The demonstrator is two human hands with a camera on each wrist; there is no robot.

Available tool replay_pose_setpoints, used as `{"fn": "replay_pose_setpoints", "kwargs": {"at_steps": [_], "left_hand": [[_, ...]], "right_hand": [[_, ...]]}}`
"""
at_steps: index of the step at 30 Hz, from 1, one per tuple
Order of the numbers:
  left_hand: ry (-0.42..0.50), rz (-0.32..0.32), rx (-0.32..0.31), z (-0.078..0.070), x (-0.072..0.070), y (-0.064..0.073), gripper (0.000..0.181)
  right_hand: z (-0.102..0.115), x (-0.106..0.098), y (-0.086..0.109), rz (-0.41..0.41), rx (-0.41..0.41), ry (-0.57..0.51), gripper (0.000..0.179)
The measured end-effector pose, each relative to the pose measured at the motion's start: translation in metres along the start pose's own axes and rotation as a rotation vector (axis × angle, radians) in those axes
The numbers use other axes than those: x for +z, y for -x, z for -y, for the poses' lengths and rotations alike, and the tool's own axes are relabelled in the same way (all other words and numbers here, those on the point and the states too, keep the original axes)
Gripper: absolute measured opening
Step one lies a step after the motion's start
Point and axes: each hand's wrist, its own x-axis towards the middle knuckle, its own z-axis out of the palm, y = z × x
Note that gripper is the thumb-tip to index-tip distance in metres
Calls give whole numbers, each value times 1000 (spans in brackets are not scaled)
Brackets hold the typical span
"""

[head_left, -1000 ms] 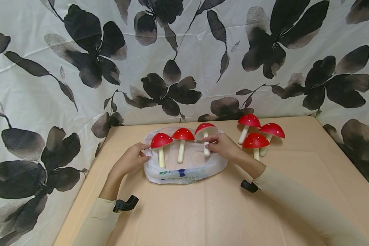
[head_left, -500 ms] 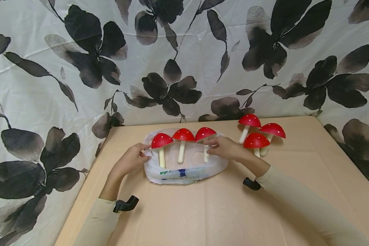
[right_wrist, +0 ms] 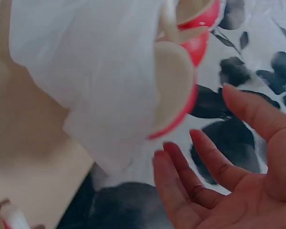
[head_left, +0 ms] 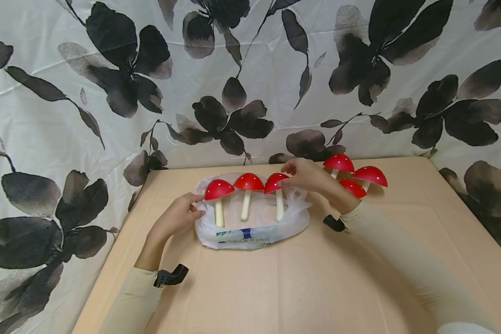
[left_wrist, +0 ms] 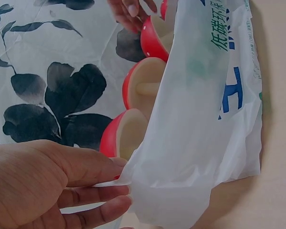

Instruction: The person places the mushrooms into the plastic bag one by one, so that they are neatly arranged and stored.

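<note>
Three red-capped toy mushrooms with white dots stand in a row in a white plastic bag (head_left: 250,235): a left mushroom (head_left: 219,189), a middle mushroom (head_left: 248,181) and a right mushroom (head_left: 274,183). Their pale stems reach down into the bag's mouth. My left hand (head_left: 178,215) pinches the bag's left rim between thumb and fingers, plain in the left wrist view, where the bag (left_wrist: 181,143) hides the stems. Beside the right mushroom's cap is my right hand (head_left: 308,175). The right wrist view shows this hand (right_wrist: 229,176) with fingers spread and nothing held.
On the table (head_left: 275,287), right of the bag, lie more toy mushrooms: a back one (head_left: 338,161), a right one (head_left: 370,175) and a front one (head_left: 352,188) partly hidden by my right forearm. A floral cloth (head_left: 250,69) hangs behind the table.
My right hand set the right mushroom upright in the bag, let go of it, and moved up and back beside its cap. My left hand stays at the bag's rim.
</note>
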Motion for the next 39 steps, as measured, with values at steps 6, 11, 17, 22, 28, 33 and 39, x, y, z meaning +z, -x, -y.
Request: {"fn": "replay_pose_setpoints", "kwargs": {"at_steps": [6,11,17,22,28,33,39], "left_hand": [[-2,-8,2,-3,0,-1,47],[-6,-16,-1,-6,-1,-2,46],[-2,-11,-10,-7,-1,-3,46],[-3,-10,-12,-6,0,-2,46],[-11,-27,1,-5,1,-3,45],[-8,-33,5,-4,1,-4,45],[-6,-36,-3,-4,1,-3,45]], "right_hand": [[-2,11,-22,85,60,5,66],[-3,12,-28,113,82,21,67],[-9,12,-31,85,51,79,60],[-15,14,-32,-8,20,104,58],[-17,14,-33,11,74,34,75],[-21,6,-32,67,15,20,69],[-32,-3,-30,121,-49,-84,61]]}}
